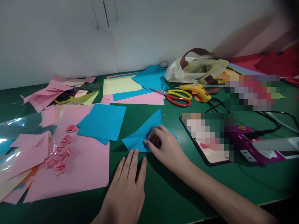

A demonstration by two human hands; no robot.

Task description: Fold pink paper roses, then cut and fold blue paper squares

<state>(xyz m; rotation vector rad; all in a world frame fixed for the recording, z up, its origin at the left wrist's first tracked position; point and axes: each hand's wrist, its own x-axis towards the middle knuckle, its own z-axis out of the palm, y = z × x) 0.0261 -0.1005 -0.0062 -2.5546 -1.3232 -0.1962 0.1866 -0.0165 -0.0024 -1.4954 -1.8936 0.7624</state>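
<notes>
A creased sheet of blue paper [137,133] lies on the green table, its far edge raised to a point. My right hand [167,147] is closed on this paper, thumb and fingers pinched at its middle; part of the sheet is hidden behind that hand. Flat on the table is my left hand [127,183], fingers stretched out, with fingertips at the paper's near edge. Left of it, square blue sheets [105,121] overlap a large pink sheet [91,165]. Several folded pink paper roses [65,140] sit on the pink sheet.
Behind the paper are scissors [178,98] with red and yellow handles, a yellow glue gun [203,93] and a cream bag [175,71]. On the right lie a phone [210,152], a purple power strip [247,146] and cables. Glasses [87,88] rest among pink scraps at the back left.
</notes>
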